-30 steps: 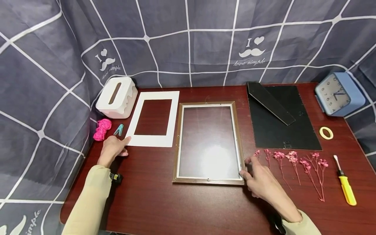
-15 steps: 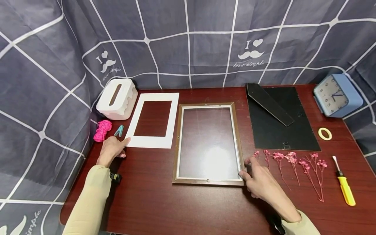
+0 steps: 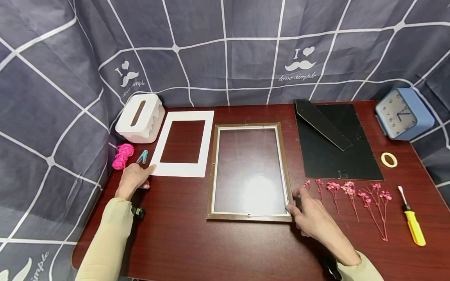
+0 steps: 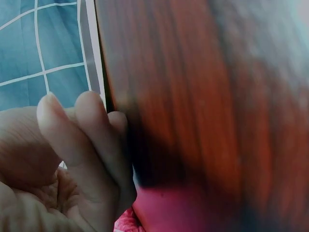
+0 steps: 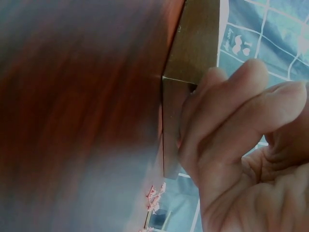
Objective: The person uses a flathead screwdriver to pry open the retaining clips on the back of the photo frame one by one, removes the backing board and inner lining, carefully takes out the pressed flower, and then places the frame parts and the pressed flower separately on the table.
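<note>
A white picture mat point(image 3: 180, 169) with a rectangular opening lies left of centre. At its near left corner my left hand point(image 3: 134, 180) has the thumb on the card and the other fingers curled. The left wrist view shows those bent fingers point(image 4: 89, 145) beside the mat's edge. In the middle lies a brown picture frame point(image 3: 210, 195) with a clear pane point(image 3: 246, 168). My right hand point(image 3: 313, 216) grips its near right corner, thumb on the top edge, fingers along the outer side. In the right wrist view the frame's side point(image 5: 193, 46) meets the curled fingers.
At right are a black backing board point(image 3: 337, 166) with stand leg, dried pink flowers point(image 3: 349, 190), a yellow screwdriver point(image 3: 415, 228), a tape roll point(image 3: 389, 160) and a blue clock point(image 3: 415, 113). At left are a tissue box point(image 3: 140, 117), pink yarn point(image 3: 122, 156) and a teal clip point(image 3: 142, 156).
The whole head view has shifted slightly since a second ago. Both hands keep their places at the mat and the frame, and nothing on the table has moved.
</note>
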The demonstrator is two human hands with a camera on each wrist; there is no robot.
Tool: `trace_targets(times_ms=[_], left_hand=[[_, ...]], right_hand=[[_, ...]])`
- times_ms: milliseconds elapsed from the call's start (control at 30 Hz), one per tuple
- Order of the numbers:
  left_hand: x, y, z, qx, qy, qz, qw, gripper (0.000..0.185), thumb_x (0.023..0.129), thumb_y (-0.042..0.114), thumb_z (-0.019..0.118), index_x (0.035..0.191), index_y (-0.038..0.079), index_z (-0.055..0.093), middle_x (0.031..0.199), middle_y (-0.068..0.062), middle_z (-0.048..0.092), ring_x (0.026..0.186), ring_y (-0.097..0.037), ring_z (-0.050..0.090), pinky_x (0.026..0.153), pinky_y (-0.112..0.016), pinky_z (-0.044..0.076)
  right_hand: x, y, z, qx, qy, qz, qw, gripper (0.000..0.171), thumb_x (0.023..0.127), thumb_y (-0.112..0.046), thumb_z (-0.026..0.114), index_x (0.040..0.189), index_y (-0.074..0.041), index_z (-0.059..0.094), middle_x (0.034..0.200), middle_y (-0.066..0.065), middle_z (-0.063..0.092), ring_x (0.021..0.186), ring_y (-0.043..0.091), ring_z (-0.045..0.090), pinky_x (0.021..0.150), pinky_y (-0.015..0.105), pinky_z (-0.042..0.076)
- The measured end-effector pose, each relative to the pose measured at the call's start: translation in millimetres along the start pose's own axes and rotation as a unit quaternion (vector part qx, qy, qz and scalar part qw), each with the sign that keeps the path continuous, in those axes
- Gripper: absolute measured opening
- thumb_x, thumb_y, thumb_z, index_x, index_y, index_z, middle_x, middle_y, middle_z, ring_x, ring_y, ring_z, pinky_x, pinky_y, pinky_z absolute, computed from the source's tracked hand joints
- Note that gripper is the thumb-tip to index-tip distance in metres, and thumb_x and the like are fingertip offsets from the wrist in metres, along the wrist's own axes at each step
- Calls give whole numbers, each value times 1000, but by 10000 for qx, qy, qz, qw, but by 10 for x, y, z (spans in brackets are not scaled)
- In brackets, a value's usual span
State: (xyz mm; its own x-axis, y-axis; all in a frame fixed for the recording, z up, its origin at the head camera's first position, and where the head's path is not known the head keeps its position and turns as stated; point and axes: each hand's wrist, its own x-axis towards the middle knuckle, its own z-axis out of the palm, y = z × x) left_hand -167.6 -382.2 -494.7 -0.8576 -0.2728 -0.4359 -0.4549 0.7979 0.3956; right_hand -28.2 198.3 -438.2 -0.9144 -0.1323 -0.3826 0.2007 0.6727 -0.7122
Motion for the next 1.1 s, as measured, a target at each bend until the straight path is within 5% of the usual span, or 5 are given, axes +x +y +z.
trace_targets(times_ms=[167,633,1100], left_hand=[[-132,124,-65,35,-166,-162,9997,72,97,70,66,75,2,74,59,-5,72,55,-19,77,93,-48,62],[-247,243,-161,525,-465,-37,9975,77,100,73,57,85,-2,70,58,-3,72,52,-16,74,69,-38,55],[-91,120,-130,563,-482,-288,9968,78,97,77,59,82,2,74,59,-3,73,57,-17,76,77,-37,54]], right_hand=[[3,6,-1,-8,12,-9,10000,36,108,-13,65,136,1,47,66,6,62,46,15,61,39,30,54],[-1,6,-4,-11,-3,20,10000,36,107,-14,66,136,0,48,70,7,63,46,16,61,40,31,55],[-1,19,-10,-12,-6,13,10000,37,107,-14,66,136,0,48,71,8,63,46,16,62,39,32,55]])
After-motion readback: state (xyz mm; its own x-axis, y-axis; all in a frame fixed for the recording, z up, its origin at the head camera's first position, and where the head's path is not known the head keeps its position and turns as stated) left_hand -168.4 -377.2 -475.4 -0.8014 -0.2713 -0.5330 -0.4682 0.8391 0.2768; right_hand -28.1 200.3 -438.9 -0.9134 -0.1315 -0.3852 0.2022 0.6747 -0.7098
